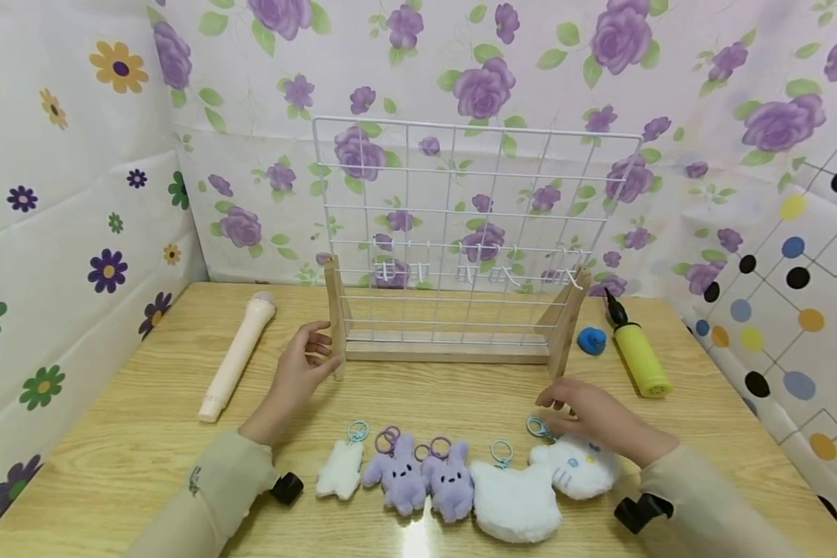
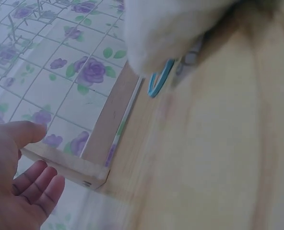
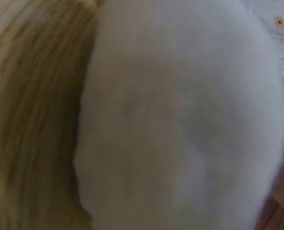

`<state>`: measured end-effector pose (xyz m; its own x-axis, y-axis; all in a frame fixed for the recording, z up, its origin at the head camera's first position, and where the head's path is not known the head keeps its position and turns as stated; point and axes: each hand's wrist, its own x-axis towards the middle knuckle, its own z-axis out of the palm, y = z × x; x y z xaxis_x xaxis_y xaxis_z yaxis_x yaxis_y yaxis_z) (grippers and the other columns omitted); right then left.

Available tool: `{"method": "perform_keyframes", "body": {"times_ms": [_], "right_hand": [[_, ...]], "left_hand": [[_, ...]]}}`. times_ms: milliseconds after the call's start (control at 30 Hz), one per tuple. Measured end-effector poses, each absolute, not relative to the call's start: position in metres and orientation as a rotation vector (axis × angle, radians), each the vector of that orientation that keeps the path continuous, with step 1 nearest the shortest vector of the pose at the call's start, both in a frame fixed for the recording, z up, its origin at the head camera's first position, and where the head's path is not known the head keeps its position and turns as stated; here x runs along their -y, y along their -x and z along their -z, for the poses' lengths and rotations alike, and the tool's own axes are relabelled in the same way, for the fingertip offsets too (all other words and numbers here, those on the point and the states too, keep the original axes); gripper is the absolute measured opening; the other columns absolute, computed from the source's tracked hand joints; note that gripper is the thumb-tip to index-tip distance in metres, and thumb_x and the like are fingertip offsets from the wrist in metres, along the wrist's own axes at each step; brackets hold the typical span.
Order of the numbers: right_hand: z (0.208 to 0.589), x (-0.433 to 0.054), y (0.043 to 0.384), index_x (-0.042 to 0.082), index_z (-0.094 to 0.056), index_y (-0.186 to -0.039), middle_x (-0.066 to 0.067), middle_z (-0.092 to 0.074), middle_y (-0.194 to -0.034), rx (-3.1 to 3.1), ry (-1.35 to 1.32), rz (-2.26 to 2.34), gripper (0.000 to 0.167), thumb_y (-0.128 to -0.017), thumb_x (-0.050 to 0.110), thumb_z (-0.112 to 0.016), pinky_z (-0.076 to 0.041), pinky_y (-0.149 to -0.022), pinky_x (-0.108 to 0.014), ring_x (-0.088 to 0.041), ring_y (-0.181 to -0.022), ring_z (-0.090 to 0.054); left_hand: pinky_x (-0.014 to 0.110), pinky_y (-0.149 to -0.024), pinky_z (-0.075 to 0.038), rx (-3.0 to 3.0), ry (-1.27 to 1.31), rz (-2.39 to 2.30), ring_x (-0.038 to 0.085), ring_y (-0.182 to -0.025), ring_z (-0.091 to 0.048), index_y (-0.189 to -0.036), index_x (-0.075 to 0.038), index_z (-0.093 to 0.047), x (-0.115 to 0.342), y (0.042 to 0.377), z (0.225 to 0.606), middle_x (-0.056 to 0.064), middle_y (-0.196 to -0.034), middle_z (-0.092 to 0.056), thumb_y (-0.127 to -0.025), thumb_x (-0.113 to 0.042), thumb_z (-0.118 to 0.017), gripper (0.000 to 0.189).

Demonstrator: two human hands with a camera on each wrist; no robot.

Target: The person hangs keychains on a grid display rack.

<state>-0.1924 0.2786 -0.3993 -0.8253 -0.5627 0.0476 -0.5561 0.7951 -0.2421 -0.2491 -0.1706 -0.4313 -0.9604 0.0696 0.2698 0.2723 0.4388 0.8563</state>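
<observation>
1. A white wire rack [image 1: 446, 353] stands on the table [image 1: 146, 442], with white hooks [image 1: 466, 273] on its grid.
2. The left hand [image 1: 300, 368] is at the rack's left support [image 1: 335, 310], thumb and fingers parted, gripping nothing; whether it touches the wood cannot be told.
3. The right hand [image 1: 594, 412] is in front of the rack's right support [image 1: 570, 322], over a white-faced plush [image 1: 580, 470], fingers loosely bent, apparently holding nothing; contact with the plush's blue ring [image 1: 532, 431] is unclear.
4. Also in front of the rack lie, left to right, a small white plush [image 1: 339, 470], two purple plushes [image 1: 406, 479] and a larger white plush [image 1: 516, 502].
5. Left of the rack lies a pink microphone [image 1: 239, 356]; right of it, a blue figure [image 1: 591, 341] and yellow pump [image 1: 642, 360].
</observation>
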Motion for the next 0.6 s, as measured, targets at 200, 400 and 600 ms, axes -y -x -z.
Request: {"method": "perform_keyframes", "body": {"times_ms": [200,400,600], "right_hand": [[0.406,-0.271,0.196,0.014,-0.069,-0.104,0.002,-0.065,-0.098,-2.904,0.911,0.394,0.021,-0.084,0.020,-0.074,-0.051,-0.070,-0.026,-0.014,-0.085,-0.061],[0.407,-0.268,0.196,0.015,-0.069,-0.098,0.004,-0.063,-0.093,-2.865,0.923,0.415,0.017,-0.083,0.019,-0.075,-0.050,-0.068,-0.023,-0.010,-0.081,-0.058],[0.410,-0.266,0.198,0.016,-0.068,-0.093,0.005,-0.058,-0.086,-2.871,0.957,0.382,0.013,-0.082,0.016,-0.076,-0.046,-0.064,-0.021,-0.006,-0.075,-0.052]], "left_hand": [[0.015,-0.074,-0.047,2.501,0.269,1.539,0.029,-0.097,-0.057,-0.138,-0.004,-0.041,0.168,0.255,0.441,0.019,-0.113,-0.055,-0.088,-0.005,-0.068,0.057],[0.013,-0.073,-0.048,2.483,0.300,1.497,0.024,-0.092,-0.058,-0.138,-0.004,-0.039,0.167,0.257,0.448,0.018,-0.107,-0.055,-0.086,0.000,-0.068,0.060],[0.012,-0.071,-0.049,2.457,0.299,1.492,0.019,-0.088,-0.057,-0.137,-0.003,-0.040,0.167,0.258,0.450,0.018,-0.105,-0.056,-0.085,0.001,-0.068,0.059]]}}
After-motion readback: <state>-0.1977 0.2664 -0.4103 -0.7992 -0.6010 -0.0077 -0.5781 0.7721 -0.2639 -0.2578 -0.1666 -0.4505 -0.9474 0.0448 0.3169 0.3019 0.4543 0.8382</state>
